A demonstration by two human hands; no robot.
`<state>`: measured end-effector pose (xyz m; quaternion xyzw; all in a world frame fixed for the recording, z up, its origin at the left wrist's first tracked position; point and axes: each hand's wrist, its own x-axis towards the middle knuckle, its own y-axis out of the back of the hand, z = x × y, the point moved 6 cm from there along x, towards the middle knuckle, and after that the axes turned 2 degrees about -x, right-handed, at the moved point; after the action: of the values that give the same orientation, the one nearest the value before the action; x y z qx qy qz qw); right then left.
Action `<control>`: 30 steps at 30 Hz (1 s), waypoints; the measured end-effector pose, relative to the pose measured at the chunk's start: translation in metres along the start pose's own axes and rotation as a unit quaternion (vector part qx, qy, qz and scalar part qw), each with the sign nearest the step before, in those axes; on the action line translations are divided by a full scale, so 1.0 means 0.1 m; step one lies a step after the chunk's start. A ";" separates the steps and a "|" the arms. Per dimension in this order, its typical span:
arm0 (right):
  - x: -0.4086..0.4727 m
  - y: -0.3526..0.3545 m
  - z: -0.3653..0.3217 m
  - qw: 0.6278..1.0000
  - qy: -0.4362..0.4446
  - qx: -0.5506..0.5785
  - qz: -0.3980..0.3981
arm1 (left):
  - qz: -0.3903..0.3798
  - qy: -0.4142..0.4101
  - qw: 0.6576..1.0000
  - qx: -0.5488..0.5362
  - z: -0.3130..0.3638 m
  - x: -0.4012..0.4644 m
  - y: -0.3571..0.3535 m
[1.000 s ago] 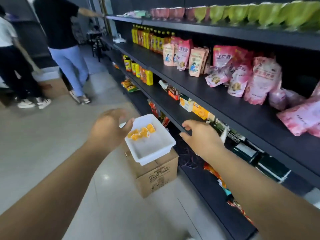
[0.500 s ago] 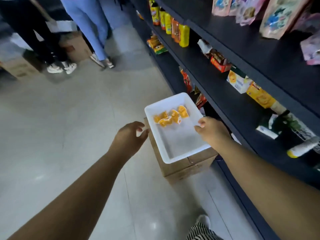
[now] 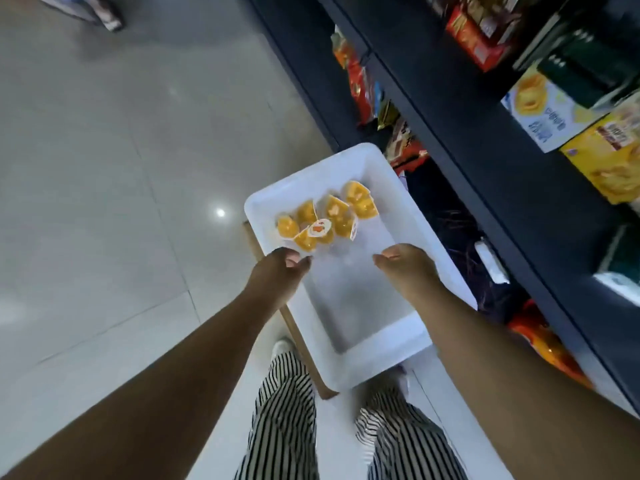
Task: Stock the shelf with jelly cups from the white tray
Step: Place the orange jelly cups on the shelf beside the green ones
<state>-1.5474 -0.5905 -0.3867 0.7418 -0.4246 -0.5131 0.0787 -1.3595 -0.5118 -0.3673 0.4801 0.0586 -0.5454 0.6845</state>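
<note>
We've got the orange jelly cups [image 3: 325,216] bunched at the far end of the white plastic tray [image 3: 353,306], left hand [image 3: 277,268] and right hand [image 3: 407,266] hovering loosely curled, fingertips mostly hidden, brown cardboard box [image 3: 294,327] barely peeking out underneath.

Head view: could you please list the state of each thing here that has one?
white tray: sits on a cardboard box, mostly bare at the near end.
jelly cups: sealed, clustered at the tray's far end.
left hand: fingers curled, over the tray by the nearest cup, holding nothing.
right hand: fingers curled, over the tray, holding nothing.
cardboard box: closed, under the tray.
</note>
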 end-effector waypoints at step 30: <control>2.07 -1.03 1.21 0.787 -0.166 0.532 0.263 | 0.094 -0.057 0.993 -0.041 -0.32 1.95 -1.68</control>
<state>-1.5675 -0.6346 -0.6433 0.4291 -0.8155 -0.2808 -0.2684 -1.4029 -0.6141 -0.6019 0.4235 -0.0034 -0.5022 0.7540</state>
